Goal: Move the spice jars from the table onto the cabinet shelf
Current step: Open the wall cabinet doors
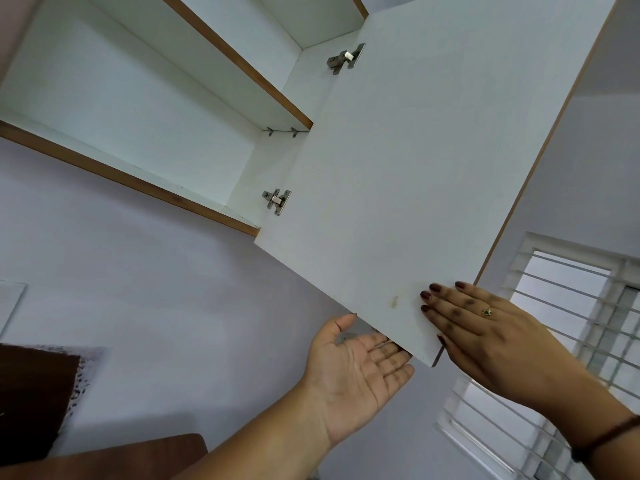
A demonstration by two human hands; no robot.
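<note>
I look up at a white wall cabinet (145,109) with brown edge banding. Its door (415,168) stands swung open to the right on two metal hinges. Both shelves, the lower shelf (145,188) and the upper shelf (242,64), show bare white boards. My left hand (356,372) is palm up, its fingers under the door's bottom edge and the thumb free. My right hand (485,337) lies flat on the door's inner face near its lower corner, a ring on one finger. No spice jar and no table show in this view.
A barred window (571,358) fills the lower right. Pale wall runs below the cabinet. A dark brown piece of furniture (34,393) and a brown wooden edge (121,455) sit at the lower left.
</note>
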